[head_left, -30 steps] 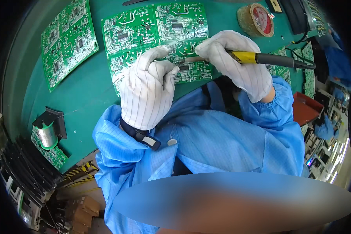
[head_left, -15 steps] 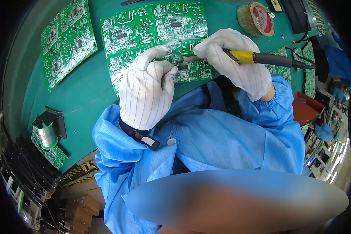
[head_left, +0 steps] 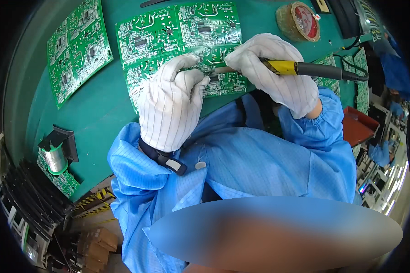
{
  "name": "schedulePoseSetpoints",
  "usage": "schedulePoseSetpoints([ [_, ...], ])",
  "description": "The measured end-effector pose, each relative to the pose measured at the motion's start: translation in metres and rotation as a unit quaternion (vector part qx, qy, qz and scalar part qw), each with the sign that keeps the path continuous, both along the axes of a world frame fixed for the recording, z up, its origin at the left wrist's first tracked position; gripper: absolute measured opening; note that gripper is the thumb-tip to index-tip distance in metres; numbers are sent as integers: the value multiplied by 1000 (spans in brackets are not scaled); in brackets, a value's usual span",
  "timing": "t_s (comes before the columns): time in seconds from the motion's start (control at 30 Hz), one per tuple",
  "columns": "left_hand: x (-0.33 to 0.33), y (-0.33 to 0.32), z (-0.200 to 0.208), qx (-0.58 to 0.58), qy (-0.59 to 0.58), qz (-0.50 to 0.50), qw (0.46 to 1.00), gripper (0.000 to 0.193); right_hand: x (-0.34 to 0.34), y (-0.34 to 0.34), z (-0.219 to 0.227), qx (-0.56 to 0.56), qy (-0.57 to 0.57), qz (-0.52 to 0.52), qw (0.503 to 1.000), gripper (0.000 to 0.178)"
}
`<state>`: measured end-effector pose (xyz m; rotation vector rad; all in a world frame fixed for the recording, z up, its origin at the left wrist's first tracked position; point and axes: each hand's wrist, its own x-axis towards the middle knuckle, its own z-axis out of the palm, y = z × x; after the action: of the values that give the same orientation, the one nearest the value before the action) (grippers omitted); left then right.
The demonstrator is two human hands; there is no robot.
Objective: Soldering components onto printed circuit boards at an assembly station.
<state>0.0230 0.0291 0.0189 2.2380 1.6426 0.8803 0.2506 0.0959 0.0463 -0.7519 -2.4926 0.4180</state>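
Observation:
A green panel of circuit boards (head_left: 151,34) lies flat on the bench in front of me, covered with small parts and dark chips. My right hand (head_left: 273,75), in a white striped glove, is closed round a soldering iron (head_left: 284,67) with a yellow and black handle. Its metal tip points left, low over the panel's near right section. My left hand (head_left: 171,102), gloved likewise, rests over the near left section with thumb and fingers pinched close to the iron's tip. Whatever lies between those fingertips is hidden.
Another green board panel (head_left: 79,50) lies to the left. A solder wire spool (head_left: 55,160) sits on a black holder at lower left. At the far right stand a round tin-like container (head_left: 298,22) with red inside, a red tray (head_left: 359,126) and more boards (head_left: 327,84).
The board panel has shifted very slightly left. Both hands and the soldering iron stay almost in the same place, with only tiny movement of the left fingers.

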Motion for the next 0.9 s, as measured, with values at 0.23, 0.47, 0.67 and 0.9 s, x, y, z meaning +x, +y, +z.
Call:
schedulePoseSetpoints([
  [0.23,-2,-1,2,-18,-17,-2,1000,16,7,-3,14,-143,74,-54,985,16],
  [0.47,-11,-7,9,-12,-40,-24,999,15,68,-25,14,-220,355,-273,866,20],
  [0.67,-24,-13,13,6,-23,3,1000,10,105,-16,-20,-33,66,-391,917,39],
  [0.9,-38,-16,12,48,-32,24,998,17,79,-36,9,-126,231,-386,884,48],
])
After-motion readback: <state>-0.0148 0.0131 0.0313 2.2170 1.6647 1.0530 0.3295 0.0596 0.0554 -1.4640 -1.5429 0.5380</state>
